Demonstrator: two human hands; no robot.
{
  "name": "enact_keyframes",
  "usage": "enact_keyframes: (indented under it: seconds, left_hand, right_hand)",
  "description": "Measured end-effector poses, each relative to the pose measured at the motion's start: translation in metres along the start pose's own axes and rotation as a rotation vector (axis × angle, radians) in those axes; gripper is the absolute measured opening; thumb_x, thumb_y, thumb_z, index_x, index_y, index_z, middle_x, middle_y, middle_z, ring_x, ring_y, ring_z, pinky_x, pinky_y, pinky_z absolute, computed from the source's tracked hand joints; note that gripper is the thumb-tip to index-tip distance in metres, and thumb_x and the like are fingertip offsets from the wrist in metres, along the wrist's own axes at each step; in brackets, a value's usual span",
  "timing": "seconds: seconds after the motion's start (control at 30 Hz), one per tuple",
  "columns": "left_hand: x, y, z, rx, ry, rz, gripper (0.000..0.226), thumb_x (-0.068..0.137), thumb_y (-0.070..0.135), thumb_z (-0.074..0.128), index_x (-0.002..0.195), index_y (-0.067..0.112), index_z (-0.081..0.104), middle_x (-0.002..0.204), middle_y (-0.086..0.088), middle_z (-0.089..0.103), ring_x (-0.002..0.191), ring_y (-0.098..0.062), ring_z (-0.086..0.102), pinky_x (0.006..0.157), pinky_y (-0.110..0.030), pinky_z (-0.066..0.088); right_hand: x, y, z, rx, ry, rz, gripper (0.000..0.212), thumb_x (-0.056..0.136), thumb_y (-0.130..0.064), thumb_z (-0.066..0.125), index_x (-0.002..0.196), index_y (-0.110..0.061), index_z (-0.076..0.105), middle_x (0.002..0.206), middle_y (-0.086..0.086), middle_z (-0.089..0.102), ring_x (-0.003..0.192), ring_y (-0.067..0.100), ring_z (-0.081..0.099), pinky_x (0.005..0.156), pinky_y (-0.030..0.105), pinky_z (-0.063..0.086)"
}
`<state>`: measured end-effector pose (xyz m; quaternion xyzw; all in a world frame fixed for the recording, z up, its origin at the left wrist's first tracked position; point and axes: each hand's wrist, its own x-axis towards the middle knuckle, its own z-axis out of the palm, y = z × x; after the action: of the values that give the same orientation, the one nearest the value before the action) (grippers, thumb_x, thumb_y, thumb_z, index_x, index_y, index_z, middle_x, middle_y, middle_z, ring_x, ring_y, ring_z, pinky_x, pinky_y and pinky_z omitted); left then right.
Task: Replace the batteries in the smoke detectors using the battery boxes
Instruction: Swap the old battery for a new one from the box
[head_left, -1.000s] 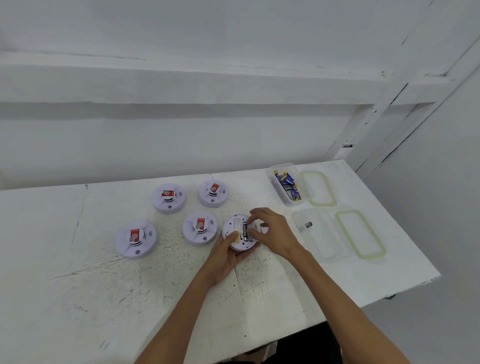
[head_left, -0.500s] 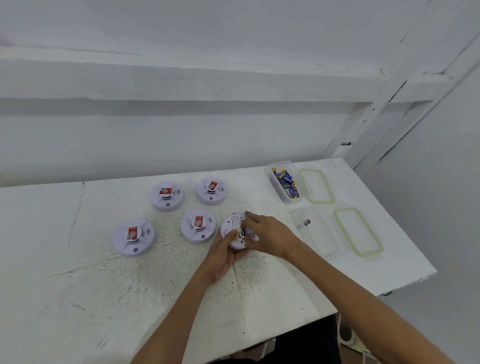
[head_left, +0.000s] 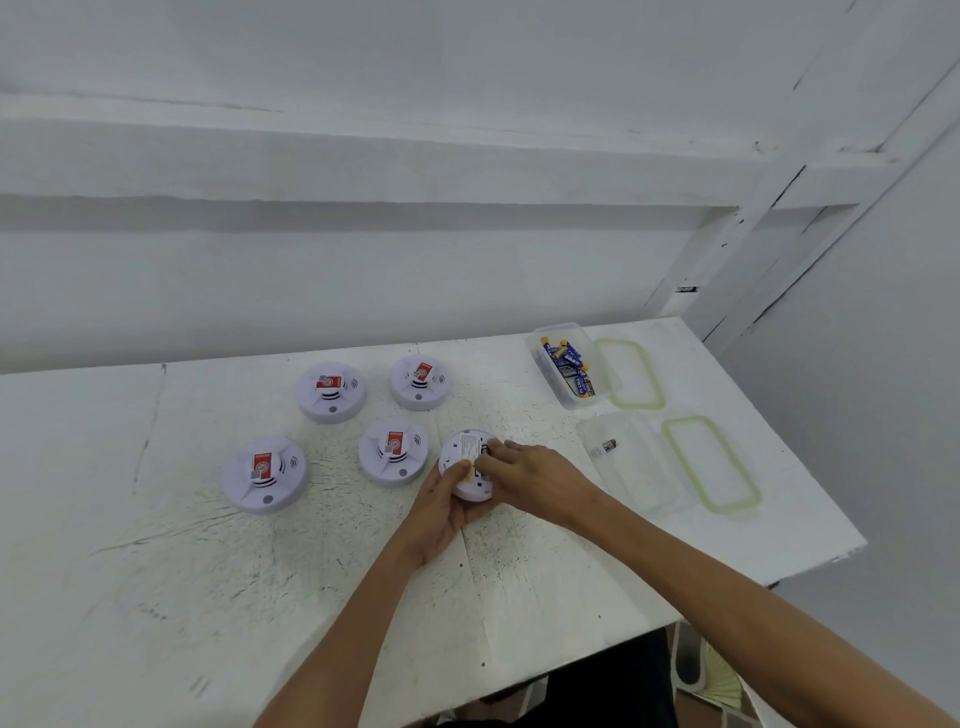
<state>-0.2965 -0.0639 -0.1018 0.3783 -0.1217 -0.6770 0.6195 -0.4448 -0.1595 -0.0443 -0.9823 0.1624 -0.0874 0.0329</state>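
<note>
The white table (head_left: 156, 597) carries everything. Near its middle the left hand (head_left: 441, 512) cups the upturned detector (head_left: 465, 452) from the near side. Its fingers curl under the rim and its thumb lies on the labelled back. The right hand (head_left: 540, 478) comes in from the right with its fingertips bunched over the battery slot. Whether they pinch a battery or only press into the slot I cannot tell, because they hide it.

This looks like the step of working a battery at the slot, and it should go best with the left hand keeping the detector flat and steady. The right fingertips should then work along the slot's length rather than pry sideways. A levered battery could spring out and roll across the table.

Four more detectors (head_left: 330, 391) sit face up to the left, each with a red tag on top. They look untouched, so most of the task likely remains.

At the far right stands an open clear box (head_left: 558, 326) holding a loose heap of blue batteries (head_left: 571, 364). Its green-edged lid (head_left: 629, 374) lies just to its right.

Nearer, a second clear box (head_left: 644, 478) holds a single dark battery (head_left: 607, 446) at its left end. Its own lid (head_left: 711, 462) lies alongside on the right.
</note>
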Motion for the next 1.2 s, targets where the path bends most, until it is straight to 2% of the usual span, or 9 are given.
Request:
enact_keyframes:
  seconds: [0.1, 0.27, 0.4, 0.5, 0.63, 0.73, 0.9, 1.07, 1.2]
  left_hand:
    - [-0.001, 0.0, 0.0, -0.045, 0.012, -0.007, 0.041, 0.111, 0.017, 0.042, 0.15, 0.005, 0.047, 0.143, -0.02, 0.063, 0.132, -0.034, 0.062, 0.104, -0.048, 0.056]
    - [-0.001, 0.0, -0.003, -0.12, 0.01, -0.001, 0.044, 0.11, 0.018, 0.045, 0.151, 0.004, 0.045, 0.145, -0.022, 0.061, 0.129, -0.033, 0.063, 0.104, -0.047, 0.056]
    - [-0.001, 0.0, -0.001, -0.124, 0.011, -0.001, 0.04, 0.11, 0.015, 0.043, 0.148, 0.004, 0.047, 0.139, -0.022, 0.065, 0.121, -0.031, 0.069, 0.098, -0.044, 0.061]
    - [0.0, -0.003, 0.002, -0.079, -0.006, -0.015, 0.041, 0.11, 0.015, 0.044, 0.149, 0.005, 0.046, 0.139, -0.024, 0.065, 0.121, -0.034, 0.069, 0.094, -0.043, 0.062]
    - [0.008, -0.004, 0.006, -0.015, -0.011, -0.029, 0.041, 0.108, 0.016, 0.049, 0.15, 0.012, 0.047, 0.14, -0.024, 0.064, 0.127, -0.044, 0.063, 0.099, -0.049, 0.059]
    - [0.017, -0.004, 0.009, 0.015, 0.008, -0.035, 0.046, 0.106, 0.014, 0.055, 0.151, 0.011, 0.048, 0.14, -0.019, 0.066, 0.129, -0.039, 0.064, 0.102, -0.052, 0.057]
    - [0.03, -0.002, 0.013, 0.143, -0.002, 0.063, 0.039, 0.107, 0.017, 0.055, 0.146, 0.016, 0.052, 0.139, -0.013, 0.067, 0.126, -0.034, 0.067, 0.103, -0.054, 0.056]
    - [0.034, -0.008, 0.017, 0.246, 0.078, 0.173, 0.034, 0.107, 0.017, 0.055, 0.141, 0.019, 0.053, 0.138, -0.007, 0.067, 0.123, -0.022, 0.069, 0.096, -0.038, 0.06]
    - [0.038, -0.01, 0.013, 0.254, 0.088, 0.153, 0.03, 0.107, 0.017, 0.055, 0.137, 0.019, 0.052, 0.139, -0.007, 0.065, 0.123, -0.021, 0.068, 0.095, -0.035, 0.06]
  right_hand:
    - [-0.006, 0.003, 0.005, -0.023, 0.008, -0.025, 0.031, 0.091, -0.019, 0.062, 0.121, -0.02, 0.053, 0.118, 0.02, 0.064, 0.093, 0.035, 0.065, 0.056, 0.043, 0.06]
    - [-0.019, 0.003, 0.011, 0.049, 0.033, 0.003, 0.036, 0.097, -0.026, 0.052, 0.133, -0.02, 0.055, 0.142, 0.011, 0.057, 0.133, 0.035, 0.053, 0.093, 0.049, 0.057]
    - [-0.032, -0.001, 0.008, 0.085, 0.069, 0.075, 0.045, 0.094, -0.018, 0.066, 0.136, -0.026, 0.052, 0.148, -0.002, 0.053, 0.143, 0.019, 0.042, 0.083, 0.038, 0.061]
    - [-0.039, -0.008, 0.004, 0.206, 0.192, 0.202, 0.029, 0.102, -0.028, 0.055, 0.13, -0.021, 0.059, 0.137, -0.004, 0.061, 0.129, 0.011, 0.056, 0.085, 0.035, 0.06]
    - [-0.039, -0.014, -0.006, 0.572, 0.442, 0.617, 0.023, 0.103, -0.028, 0.053, 0.119, -0.016, 0.065, 0.111, -0.01, 0.07, 0.102, 0.004, 0.067, 0.081, 0.032, 0.059]
    - [-0.045, 0.002, -0.012, 0.634, 0.62, 0.817, 0.021, 0.103, -0.019, 0.054, 0.12, -0.012, 0.066, 0.099, -0.004, 0.074, 0.09, 0.008, 0.072, 0.077, 0.03, 0.061]
    - [-0.069, 0.033, -0.029, 0.62, 0.737, 1.077, 0.012, 0.103, -0.02, 0.053, 0.109, -0.014, 0.061, 0.081, 0.003, 0.074, 0.068, 0.008, 0.073, 0.067, 0.018, 0.054]
    - [-0.089, 0.061, -0.026, 0.581, 0.639, 1.334, 0.015, 0.103, -0.025, 0.05, 0.099, -0.012, 0.058, 0.075, 0.004, 0.072, 0.073, 0.012, 0.07, 0.072, 0.008, 0.044]
    - [-0.093, 0.082, -0.007, 0.491, 0.427, 1.44, 0.02, 0.1, -0.027, 0.05, 0.092, -0.01, 0.059, 0.075, 0.01, 0.07, 0.091, 0.026, 0.065, 0.071, 0.033, 0.051]
